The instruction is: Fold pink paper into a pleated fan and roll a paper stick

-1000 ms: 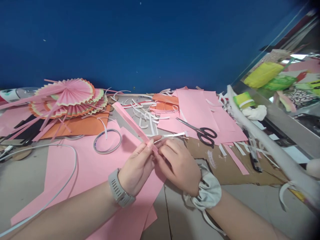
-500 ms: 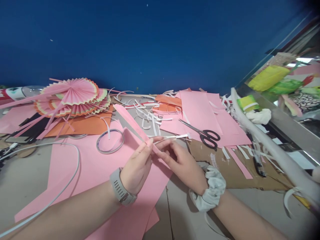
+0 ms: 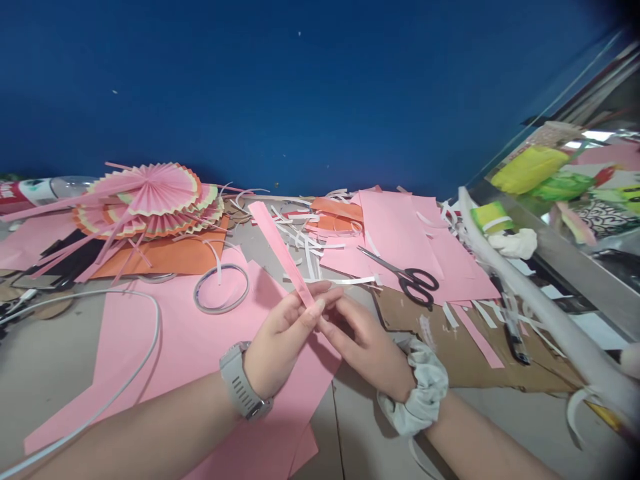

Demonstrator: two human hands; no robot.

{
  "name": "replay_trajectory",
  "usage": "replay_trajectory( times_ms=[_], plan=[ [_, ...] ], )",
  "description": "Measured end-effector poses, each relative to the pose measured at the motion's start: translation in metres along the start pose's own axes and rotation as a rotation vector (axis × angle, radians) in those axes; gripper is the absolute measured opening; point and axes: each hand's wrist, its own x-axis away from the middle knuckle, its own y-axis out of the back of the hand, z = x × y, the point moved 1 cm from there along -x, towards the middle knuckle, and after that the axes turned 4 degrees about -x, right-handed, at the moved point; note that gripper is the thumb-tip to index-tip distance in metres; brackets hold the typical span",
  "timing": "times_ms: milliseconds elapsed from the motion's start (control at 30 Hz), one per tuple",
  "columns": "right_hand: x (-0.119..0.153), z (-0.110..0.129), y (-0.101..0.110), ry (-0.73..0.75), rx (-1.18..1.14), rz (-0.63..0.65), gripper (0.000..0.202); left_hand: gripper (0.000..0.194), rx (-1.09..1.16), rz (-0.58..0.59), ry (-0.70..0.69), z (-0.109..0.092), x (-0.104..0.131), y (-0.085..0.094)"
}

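A folded pink paper strip (image 3: 280, 250) slants up and to the left from between my two hands. My left hand (image 3: 283, 333) pinches its lower end, thumb on top. Fingers bent, my right hand (image 3: 363, 340) meets the left at that same end and grips the strip's tip, which is mostly hidden by the fingers. Beneath the hands lies a large pink paper sheet (image 3: 165, 347). A roll of tape (image 3: 196, 293) rests on the sheet, left of the strip. Black-handled scissors (image 3: 417, 283) lie to the right, partly over pink paper (image 3: 395, 220).
Pleated paper fans (image 3: 160, 193) sit at the back left on orange paper (image 3: 165, 257). White paper scraps (image 3: 310, 240) litter the middle. At right are cardboard (image 3: 450, 353), a box cutter (image 3: 515, 333) and a thick white tube (image 3: 535, 287). A white cable (image 3: 156, 333) curves at left.
The pink strip has swung a little more upright, its far end shifting right. My hands have moved slightly lower, with the left thumb now nearer the right hand. The view has shifted slightly.
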Motion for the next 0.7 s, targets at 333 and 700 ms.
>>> replay_trajectory(
  times_ms=[333, 700],
  plan=[
    [-0.0003, -0.0035, 0.0054, -0.142, -0.033, 0.000, 0.021, 0.023, 0.168, -0.029, 0.048, -0.0008, -0.0062, 0.0025],
    [-0.0009, -0.0020, 0.0064, -0.163, -0.100, 0.069, 0.026, 0.021, 0.134, -0.143, 0.087, -0.0010, -0.0106, 0.0082]
  ],
)
